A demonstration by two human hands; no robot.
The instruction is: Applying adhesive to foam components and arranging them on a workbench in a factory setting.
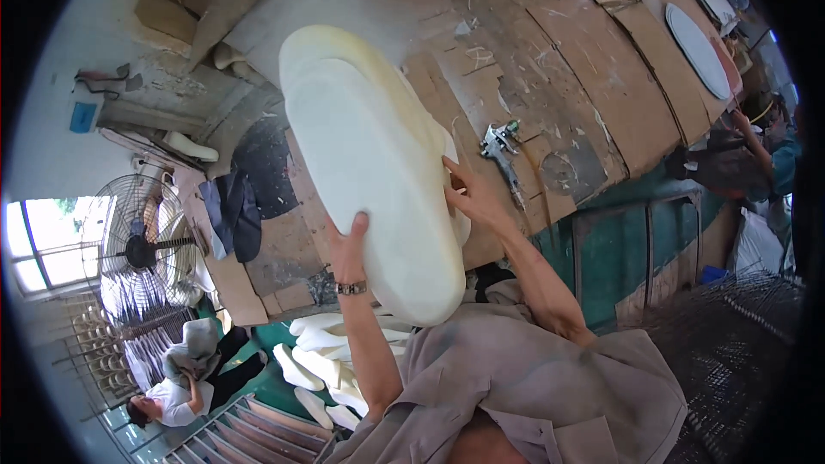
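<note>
The grip is clamped on the pad (365,150): left hand (347,251) at its 7 o'clock, right hand (471,196) at 3. It points to 11 over the desk (640,116). This looks like positioning; the next move calls for steady two-handed support, avoiding the spray gun (498,144) at the right hand's 1 o'clock.

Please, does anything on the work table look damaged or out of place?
Yes: the cardboard covering around the spray gun is torn and scuffed, with ragged edges. The held white piece shows no obvious damage.
</note>
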